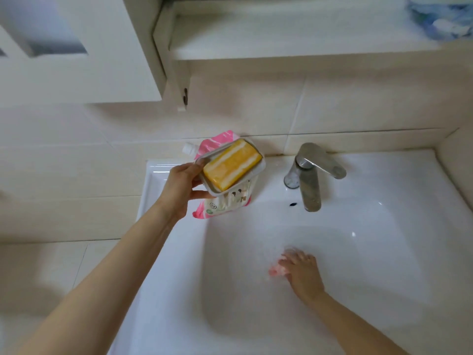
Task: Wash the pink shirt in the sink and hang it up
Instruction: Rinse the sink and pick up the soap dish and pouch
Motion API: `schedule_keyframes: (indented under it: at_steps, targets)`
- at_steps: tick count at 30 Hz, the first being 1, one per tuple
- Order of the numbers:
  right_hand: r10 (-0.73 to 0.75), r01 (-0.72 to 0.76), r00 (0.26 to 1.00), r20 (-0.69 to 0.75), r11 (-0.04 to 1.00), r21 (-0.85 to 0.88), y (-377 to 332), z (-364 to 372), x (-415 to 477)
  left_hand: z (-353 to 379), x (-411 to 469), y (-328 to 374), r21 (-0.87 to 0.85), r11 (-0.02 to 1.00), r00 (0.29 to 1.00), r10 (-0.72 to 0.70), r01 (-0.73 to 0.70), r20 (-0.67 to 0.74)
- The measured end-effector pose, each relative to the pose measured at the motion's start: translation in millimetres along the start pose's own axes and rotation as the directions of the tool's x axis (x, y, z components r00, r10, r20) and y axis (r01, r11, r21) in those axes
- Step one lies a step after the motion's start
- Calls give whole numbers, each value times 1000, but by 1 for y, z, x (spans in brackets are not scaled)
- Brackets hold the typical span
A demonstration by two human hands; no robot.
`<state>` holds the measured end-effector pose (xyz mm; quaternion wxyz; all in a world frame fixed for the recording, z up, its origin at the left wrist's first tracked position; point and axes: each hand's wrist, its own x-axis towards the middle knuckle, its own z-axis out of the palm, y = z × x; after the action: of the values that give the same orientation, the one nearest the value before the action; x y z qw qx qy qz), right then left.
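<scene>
My left hand (pixel 182 186) grips a white soap dish (pixel 245 178) by its near end, tilted above the sink's back left corner. A yellow bar of soap (pixel 231 168) lies in the dish. Down in the white sink (pixel 399 190), my right hand (pixel 302 271) rests on a small bunched piece of the pink shirt (pixel 276 271). Most of the shirt is hidden under the hand and blurred. The basin bottom looks hazy, as if water lies in it.
A pink and white refill pouch (pixel 222 203) with a white spout stands behind the soap dish on the sink ledge. A steel faucet (pixel 311 175) rises at the back middle. A white shelf (pixel 281 39) and cabinet (pixel 76 60) hang above.
</scene>
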<state>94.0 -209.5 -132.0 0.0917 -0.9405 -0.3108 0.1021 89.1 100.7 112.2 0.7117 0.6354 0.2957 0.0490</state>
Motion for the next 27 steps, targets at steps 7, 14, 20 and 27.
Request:
schedule_keyframes:
  at_steps: [7, 14, 20, 27]
  targets:
    - [109, -112, 982, 151, 994, 9, 13, 8, -3, -8, -11, -13, 36, 997, 996, -64, 66, -70]
    - [231, -264, 954, 192, 950, 169, 15, 3, -3, -24, -21, -13, -26, 998, 994, -58, 56, -91]
    - [242, -297, 938, 249, 931, 214, 0, 0, 8, -36, -25, -21, -53, 998, 994, -40, 35, -101]
    - [227, -282, 948, 222, 924, 257, -10, 3, 9, -43, -31, -24, -71, 996, 988, -55, 45, -142]
